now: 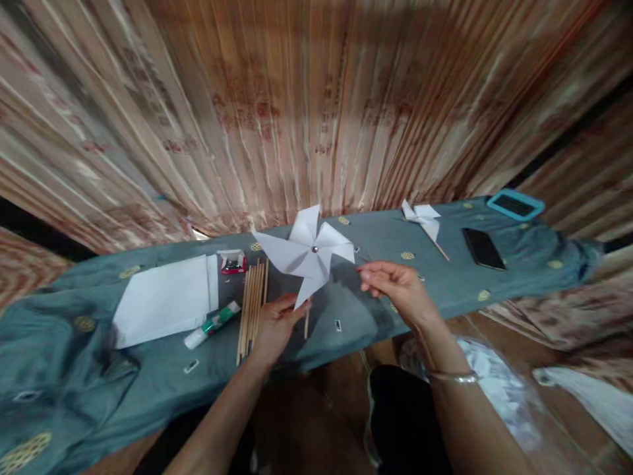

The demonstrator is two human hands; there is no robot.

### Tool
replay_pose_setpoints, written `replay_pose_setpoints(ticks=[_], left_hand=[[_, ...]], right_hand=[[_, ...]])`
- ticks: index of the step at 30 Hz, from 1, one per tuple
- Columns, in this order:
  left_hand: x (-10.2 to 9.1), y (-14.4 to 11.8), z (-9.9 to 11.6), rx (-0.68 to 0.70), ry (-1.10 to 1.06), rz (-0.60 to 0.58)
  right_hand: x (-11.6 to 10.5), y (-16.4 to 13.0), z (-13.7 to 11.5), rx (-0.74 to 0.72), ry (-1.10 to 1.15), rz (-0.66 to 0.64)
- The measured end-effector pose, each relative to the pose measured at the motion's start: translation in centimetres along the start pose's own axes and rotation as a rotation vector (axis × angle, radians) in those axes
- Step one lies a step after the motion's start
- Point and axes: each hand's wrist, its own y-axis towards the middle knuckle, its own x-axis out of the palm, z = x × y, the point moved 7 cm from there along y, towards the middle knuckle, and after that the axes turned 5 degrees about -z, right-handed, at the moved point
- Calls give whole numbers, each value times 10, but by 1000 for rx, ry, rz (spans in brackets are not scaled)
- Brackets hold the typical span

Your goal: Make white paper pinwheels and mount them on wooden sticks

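Left hand (277, 323) pinching the stick of the white paper pinwheel (307, 254), raised above the cloth-covered table (99, 382) so blades turn freely; right hand (395, 287) loosely curled, empty, beside a blade tip.

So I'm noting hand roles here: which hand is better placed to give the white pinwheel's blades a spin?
Probably the right hand: it hovers free beside the pinwheel, fingertips near a blade tip. The left hand is occupied gripping the stick under it.
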Motion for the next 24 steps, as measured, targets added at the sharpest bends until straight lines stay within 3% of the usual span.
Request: replay_pose_setpoints(ticks=[3,5,10,15,24], left_hand=[[4,-1,0,-13,16,-34],[6,-1,-1,-16,7,-57],[9,-1,-4,-3,-27,-81],[6,0,-6,-5,-33,-39],[3,4,-4,32,-25,26]], right_hand=[[-24,1,-10,-180,-44,234],[-27,2,-10,-227,-55,273],[-16,5,2,-138,-4,167],[-9,2,4,-30,94,99],[17,-5,7,106,212,-137]])
